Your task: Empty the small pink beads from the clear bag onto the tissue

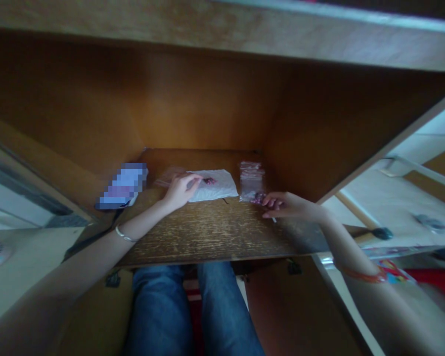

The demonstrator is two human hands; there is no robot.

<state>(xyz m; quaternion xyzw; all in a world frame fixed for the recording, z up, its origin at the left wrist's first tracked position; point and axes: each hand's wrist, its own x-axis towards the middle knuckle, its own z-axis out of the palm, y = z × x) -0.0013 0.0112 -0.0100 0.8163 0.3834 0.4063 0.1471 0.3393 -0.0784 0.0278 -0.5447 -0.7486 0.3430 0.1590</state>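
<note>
the pixelated object (122, 186) and tiny red bits (209, 181) are unclear

There were two hands, one left hand (178, 193) and one right hand (291, 206). There was one silver bracelet (124, 234), one red wristband (363, 275), one white tissue (218, 187), one clear plastic bag (251, 180), another clear plastic bag (168, 175), and two legs (178, 311).

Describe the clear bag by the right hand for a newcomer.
On the dark wooden desktop under the brown hutch, find the crumpled white tissue. Right of it lies a clear plastic bag by the right hand, pink bits bunched at its near end.
</note>
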